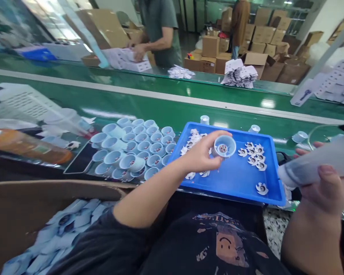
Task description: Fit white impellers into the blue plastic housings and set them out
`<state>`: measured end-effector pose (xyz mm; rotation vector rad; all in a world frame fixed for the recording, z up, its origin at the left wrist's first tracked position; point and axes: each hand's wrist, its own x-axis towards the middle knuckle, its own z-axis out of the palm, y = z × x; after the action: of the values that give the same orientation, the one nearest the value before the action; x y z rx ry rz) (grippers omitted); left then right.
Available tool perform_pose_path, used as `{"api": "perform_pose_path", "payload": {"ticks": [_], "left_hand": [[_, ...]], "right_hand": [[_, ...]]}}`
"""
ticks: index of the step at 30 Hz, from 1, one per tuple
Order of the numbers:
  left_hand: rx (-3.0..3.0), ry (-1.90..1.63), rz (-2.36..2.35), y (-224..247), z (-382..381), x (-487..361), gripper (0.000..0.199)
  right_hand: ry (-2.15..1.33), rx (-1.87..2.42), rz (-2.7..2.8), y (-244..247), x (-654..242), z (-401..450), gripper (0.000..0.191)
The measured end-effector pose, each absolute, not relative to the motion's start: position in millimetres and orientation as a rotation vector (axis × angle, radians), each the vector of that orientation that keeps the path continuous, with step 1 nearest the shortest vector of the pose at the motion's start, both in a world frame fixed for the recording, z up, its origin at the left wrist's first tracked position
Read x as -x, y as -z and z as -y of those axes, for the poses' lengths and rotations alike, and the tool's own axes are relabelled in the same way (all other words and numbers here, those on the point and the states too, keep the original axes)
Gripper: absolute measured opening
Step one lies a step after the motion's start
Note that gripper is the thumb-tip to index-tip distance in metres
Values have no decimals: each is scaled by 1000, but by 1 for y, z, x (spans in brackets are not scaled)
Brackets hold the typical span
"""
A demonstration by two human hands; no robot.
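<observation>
My left hand [205, 151] is closed round a light blue cup-shaped part [225, 146], held over the blue tray [232, 187]; its open end faces me and shows a small reddish metallic piece inside. At the right, my right hand [329, 187] grips a translucent whitish bottle [318, 162], tilted, its narrower end toward the tray. Small white fan wheels [252, 154] lie in the tray's right part, and more white fan wheels [193, 139] are heaped at its left, partly behind my left hand. Many similar blue cups [143, 147] stand packed together left of the tray.
A cardboard box [57, 187] holding more blue parts is at lower left. An orange-brown bottle [31, 147] lies on the left. Loose cups [254, 129] sit behind the tray. Across the green bench [160, 101], a person [162, 34] handles white card pieces.
</observation>
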<state>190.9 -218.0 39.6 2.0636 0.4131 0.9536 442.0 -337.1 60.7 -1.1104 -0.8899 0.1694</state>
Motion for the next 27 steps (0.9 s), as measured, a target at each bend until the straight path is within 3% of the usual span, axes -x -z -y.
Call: {"api": "perform_pose_path", "payload": {"ticks": [4,6,11,18,24,27], "left_hand": [[-2234,-929,-433,-18,256,-209,63],[-2280,-917,-439,-14,268,-215,61],[-2374,-893,-432,-12,283,-225,47],[-2378,-897,-413,-19,294,-229,34],[-2403,-864,-447,-20,296,-229,32],[-2403,-866,-460,-20,298,-230,32]], "right_hand": [[-660,1074,914,-87,-412,342,54],[-744,1040,1007,-94,-404,345,54],[-631,894,1119,-100,-383,344,35],[-697,880,1080,-105,-364,341,48],[-663,742,1138,-97,-365,345,30],[-645,790,1137,-98,-364,344,33]]}}
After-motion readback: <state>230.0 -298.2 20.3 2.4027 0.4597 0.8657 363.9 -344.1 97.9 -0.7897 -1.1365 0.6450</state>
